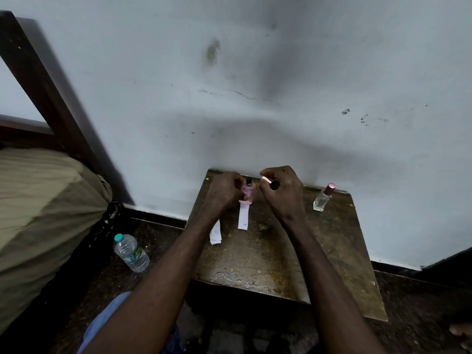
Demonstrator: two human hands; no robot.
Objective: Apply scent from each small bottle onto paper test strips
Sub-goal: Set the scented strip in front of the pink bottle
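My left hand [224, 191] grips a small pink bottle [249, 192] upright at the far side of the wooden table [268, 254]; its black nozzle is bare. Just right of it, my right hand [281, 192] pinches the bottle's pink cap [265, 179] with curled fingers. A white paper strip [243, 216] hangs down from under the pink bottle, its top held at my left fingers. Another white strip [215, 233] lies on the table beside my left forearm. A clear bottle with a pink cap [323, 198] stands at the table's far right.
The small table stands against a white wall [255, 85]. A plastic water bottle [131, 252] lies on the dark floor to the left, near a bed with an olive cover [38, 213] and a dark wooden frame [51, 93].
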